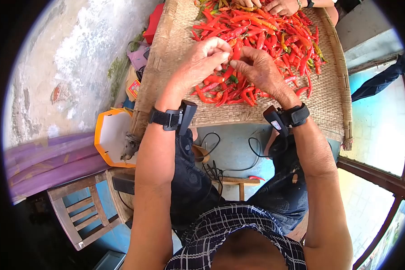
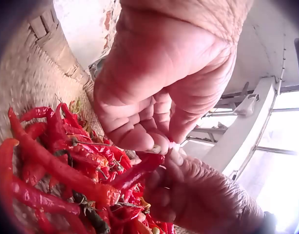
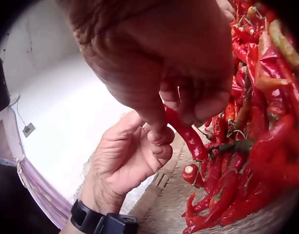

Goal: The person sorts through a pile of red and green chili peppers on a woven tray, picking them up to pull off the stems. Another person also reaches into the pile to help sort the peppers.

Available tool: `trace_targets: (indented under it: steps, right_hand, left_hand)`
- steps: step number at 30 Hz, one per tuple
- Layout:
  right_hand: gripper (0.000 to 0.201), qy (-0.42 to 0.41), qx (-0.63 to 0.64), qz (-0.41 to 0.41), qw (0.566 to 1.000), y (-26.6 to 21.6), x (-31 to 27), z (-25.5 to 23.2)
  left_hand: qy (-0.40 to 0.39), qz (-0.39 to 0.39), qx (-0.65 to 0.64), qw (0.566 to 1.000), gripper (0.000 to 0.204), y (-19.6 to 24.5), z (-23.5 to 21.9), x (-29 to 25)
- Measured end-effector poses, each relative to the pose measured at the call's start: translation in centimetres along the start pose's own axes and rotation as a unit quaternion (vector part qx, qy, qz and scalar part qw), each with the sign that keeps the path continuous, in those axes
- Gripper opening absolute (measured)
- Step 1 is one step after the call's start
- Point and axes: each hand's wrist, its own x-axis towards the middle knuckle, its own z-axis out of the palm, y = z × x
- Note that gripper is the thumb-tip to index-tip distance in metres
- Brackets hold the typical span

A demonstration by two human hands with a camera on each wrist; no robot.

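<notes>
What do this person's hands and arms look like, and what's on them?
The left hand and right hand are gloveless, with no sleeves on the forearms. A black strap with a dark, boxy camera circles the left wrist; the right strap matches, its camera bearing a pale label.

Fingertips together above a woven tray (image 1: 159, 72), a person's left hand (image 1: 202, 62) and right hand (image 1: 263, 74) leave little space around a red chili (image 3: 193, 141) between them. Just below, a heap of chilies (image 1: 297, 49) bars any low path through the middle. Strips of bare weave along both side rims give room to pass, though the left forearm (image 1: 159, 148) crosses the near left corner. At the far edge, a second person's hands (image 1: 281, 6) block the way. A rough wall (image 1: 76, 58) bounds the left; looped black cables (image 1: 214, 172) obstruct the gap beneath the near edge.
</notes>
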Motion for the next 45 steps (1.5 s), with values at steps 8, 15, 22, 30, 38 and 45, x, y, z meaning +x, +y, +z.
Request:
trace_targets:
  steps: [8, 15, 22, 30, 38, 45]
  right_hand:
    - [0.03, -0.12, -0.05, 0.113, 0.985, -1.4, -0.1, -2.7]
    - [0.028, 0.177, 0.315, 0.047, 0.931, -1.2, 1.1, -5.1]
    - [0.031, 0.02, 0.062, 0.068, 0.996, -0.5, 0.2, -2.9]
    - [0.028, -0.031, 0.002, -0.032, 0.999, -0.9, -0.5, -0.2]
    - [0.02, -0.062, -0.067, -0.065, 0.994, -2.0, -0.9, 0.1]
    - [0.024, -0.236, -0.115, 0.051, 0.964, -1.8, -1.0, -3.5]
  left_hand:
    - [-0.015, 0.01, 0.572, 0.82, 0.02, -3.0, -1.0, -1.1]
    - [-0.003, -0.036, 0.56, 0.828, 0.021, -3.1, -0.7, 0.3]
    - [0.026, 0.018, 0.563, 0.826, 0.026, -5.0, -0.4, 0.9]
    - [0.014, -0.059, 0.353, 0.934, 0.011, -0.8, -1.6, 0.1]
    - [-0.053, 0.035, 0.221, 0.973, 0.008, 1.4, -1.2, -1.4]
    - [0.031, 0.031, 0.222, 0.974, 0.008, 0.1, -3.6, -1.7]
